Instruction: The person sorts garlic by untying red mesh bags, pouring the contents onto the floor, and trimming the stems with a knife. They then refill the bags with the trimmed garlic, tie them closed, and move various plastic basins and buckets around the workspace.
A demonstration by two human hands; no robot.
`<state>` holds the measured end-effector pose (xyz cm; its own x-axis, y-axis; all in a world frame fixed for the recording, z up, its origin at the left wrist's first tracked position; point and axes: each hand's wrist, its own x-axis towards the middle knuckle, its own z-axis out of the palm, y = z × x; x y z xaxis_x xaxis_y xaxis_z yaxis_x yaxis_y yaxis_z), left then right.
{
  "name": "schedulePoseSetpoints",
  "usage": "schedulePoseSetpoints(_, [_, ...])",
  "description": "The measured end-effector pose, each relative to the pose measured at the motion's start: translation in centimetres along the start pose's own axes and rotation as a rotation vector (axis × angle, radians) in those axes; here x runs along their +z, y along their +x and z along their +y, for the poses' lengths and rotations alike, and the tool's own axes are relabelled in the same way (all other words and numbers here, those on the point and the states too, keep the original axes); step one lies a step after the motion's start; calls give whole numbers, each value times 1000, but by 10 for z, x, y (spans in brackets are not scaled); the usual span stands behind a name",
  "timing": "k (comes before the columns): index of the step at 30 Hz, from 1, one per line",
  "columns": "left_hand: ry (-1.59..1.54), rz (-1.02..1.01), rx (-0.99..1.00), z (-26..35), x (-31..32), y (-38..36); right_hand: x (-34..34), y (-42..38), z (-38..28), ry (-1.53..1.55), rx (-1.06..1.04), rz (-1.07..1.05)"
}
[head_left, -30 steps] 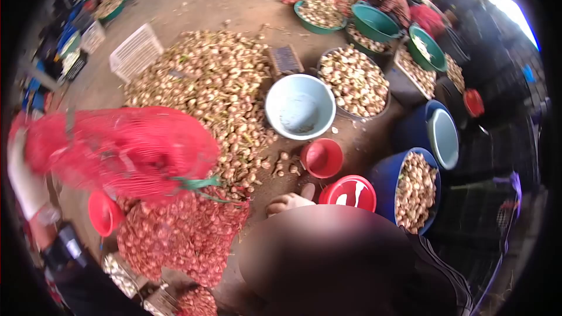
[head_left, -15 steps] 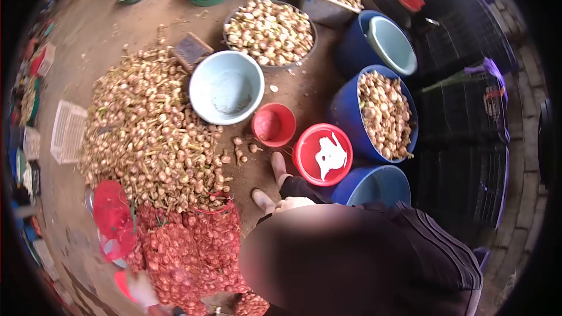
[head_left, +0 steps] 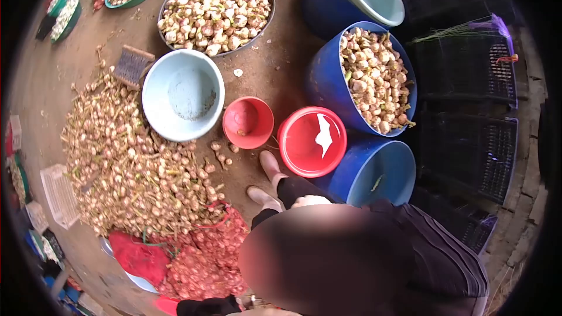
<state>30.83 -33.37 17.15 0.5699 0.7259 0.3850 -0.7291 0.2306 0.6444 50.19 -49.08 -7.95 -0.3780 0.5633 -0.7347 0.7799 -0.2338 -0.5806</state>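
Neither of my hands shows clearly; only a dark sleeve (head_left: 205, 305) reaches in at the bottom edge. Just above it lie filled red mesh sacks of shallots (head_left: 211, 257), with a limp red mesh bag (head_left: 136, 254) beside them on the left. A big loose pile of shallots (head_left: 129, 164) spreads over the dirt floor at the left. A person in dark clothes (head_left: 433, 257) crouches at the lower middle, bare feet (head_left: 268, 164) on the ground.
A pale blue basin (head_left: 158, 111), small red bowl (head_left: 260, 134) and red tub (head_left: 295, 158) sit mid-floor. A blue bucket (head_left: 322, 82) holds shallots; another blue bucket (head_left: 398, 169) is nearly bare. A metal basin (head_left: 266, 23) of shallots is behind, black crates (head_left: 468, 70) at right.
The red mesh sack my left hand held up a second ago now lies low by the filled sacks. My hand has left the view, which swung right and down.
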Motion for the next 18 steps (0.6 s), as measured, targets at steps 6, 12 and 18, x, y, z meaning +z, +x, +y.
schedulePoseSetpoints(6, [928,91,-641,-86,-122,9,27,14,58,190,134,94])
schedulePoseSetpoints(12, [670,865,-1142,-289,-364,-131,68,45,105,365,273,196])
schedulePoseSetpoints(18, [847,978,-1225,-414,-462,-219,96,77,135,509,430,243])
